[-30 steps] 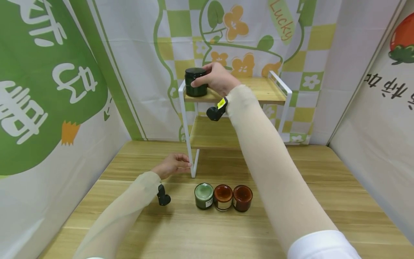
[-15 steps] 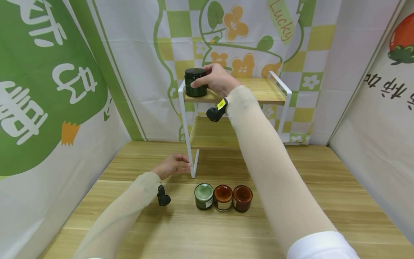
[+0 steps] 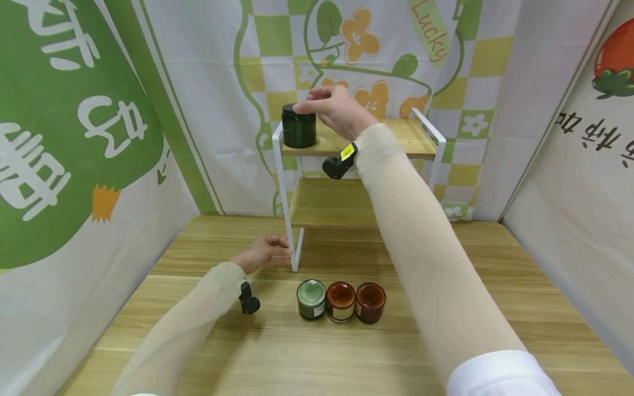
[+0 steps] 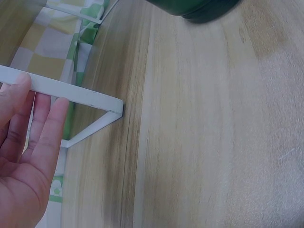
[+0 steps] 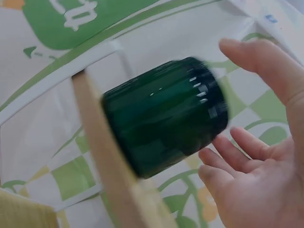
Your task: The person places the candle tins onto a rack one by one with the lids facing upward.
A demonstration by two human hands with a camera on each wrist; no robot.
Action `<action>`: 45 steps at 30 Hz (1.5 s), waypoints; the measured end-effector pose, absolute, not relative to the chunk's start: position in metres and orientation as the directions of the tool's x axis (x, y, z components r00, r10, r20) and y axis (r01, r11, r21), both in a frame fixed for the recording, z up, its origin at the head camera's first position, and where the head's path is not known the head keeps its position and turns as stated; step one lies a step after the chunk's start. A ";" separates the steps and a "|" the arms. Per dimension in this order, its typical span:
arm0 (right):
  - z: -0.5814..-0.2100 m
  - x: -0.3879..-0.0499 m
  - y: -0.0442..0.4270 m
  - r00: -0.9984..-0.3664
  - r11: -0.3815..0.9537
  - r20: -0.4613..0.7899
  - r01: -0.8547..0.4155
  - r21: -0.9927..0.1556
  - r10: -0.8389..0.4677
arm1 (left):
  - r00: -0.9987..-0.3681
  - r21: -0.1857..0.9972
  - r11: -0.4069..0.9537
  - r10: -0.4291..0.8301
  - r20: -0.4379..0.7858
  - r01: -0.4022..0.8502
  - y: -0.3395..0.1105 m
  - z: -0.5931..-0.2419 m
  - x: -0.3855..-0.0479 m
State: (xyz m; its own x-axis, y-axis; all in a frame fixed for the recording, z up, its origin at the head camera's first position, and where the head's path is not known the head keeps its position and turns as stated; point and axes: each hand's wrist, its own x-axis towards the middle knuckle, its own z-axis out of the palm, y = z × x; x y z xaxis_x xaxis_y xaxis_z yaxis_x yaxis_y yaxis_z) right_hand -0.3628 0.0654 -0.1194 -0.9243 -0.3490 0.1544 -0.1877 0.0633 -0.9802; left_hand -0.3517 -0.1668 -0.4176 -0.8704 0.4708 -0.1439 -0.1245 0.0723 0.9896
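A: Head camera: a wood-grain table [image 3: 317,357], a white-framed rack [image 3: 332,203] on it, printed cloth around the space.
B: Any writing to read?
A: "Lucky" on the back cloth [image 3: 218,110], white characters on the left cloth [image 3: 59,192], 好 among them. The green jar [image 3: 311,300] and amber jar [image 3: 340,301] carry pale labels [image 3: 343,314], too small to read.
B: And beside those?
A: A red-brown jar [image 3: 370,302], row of three, in front of the rack. Up top, the dark green jar [image 3: 299,132] stands upright at the left end of the top shelf [image 3: 411,137], right hand [image 3: 342,111] at its lid.
B: Left wrist: the left hand [image 4: 26,175] pinches the rack's white leg [image 4: 80,93] between thumb and fingers.
A: Right wrist, blurry: that right hand is spread, thumb clear of the glass, fingertips near the lid; touching, I can't tell. Nor what's inside.
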 end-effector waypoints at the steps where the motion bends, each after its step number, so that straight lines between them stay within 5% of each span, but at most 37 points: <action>1: -0.117 -0.361 0.068 -0.923 0.022 0.171 -0.190 -0.981 -0.344 | -0.870 0.990 0.073 0.471 -0.143 -0.123 -0.167 -0.417 -0.352; 9: -0.098 -0.342 0.091 -0.901 -0.223 0.294 -0.230 -0.947 -0.319 | -0.862 0.990 0.074 0.488 -0.138 -0.116 -0.169 -0.417 -0.353; 18: -0.104 -0.320 0.112 -0.860 -0.310 0.388 -0.289 -0.906 -0.333 | -0.854 0.990 0.079 0.501 -0.143 -0.119 -0.169 -0.420 -0.357; 34: -0.183 -0.278 0.156 -0.761 -0.258 0.521 -0.453 -0.853 -0.387 | -0.856 0.991 0.081 0.501 -0.129 -0.102 -0.169 -0.420 -0.355; 45: -0.273 -0.254 0.177 -0.787 -0.052 0.468 -0.491 -0.870 -0.401 | -0.849 0.992 0.069 0.513 -0.125 -0.105 -0.169 -0.420 -0.356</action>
State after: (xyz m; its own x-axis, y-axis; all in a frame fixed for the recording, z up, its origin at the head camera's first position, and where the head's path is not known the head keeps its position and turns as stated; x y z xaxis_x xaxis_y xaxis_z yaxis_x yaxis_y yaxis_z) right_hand -0.2541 0.1766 -0.2727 -0.7870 -0.4014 0.4685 -0.4911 -0.0519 -0.8695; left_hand -0.3561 -0.1693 -0.4200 -0.8494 0.5127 -0.1253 -0.1048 0.0688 0.9921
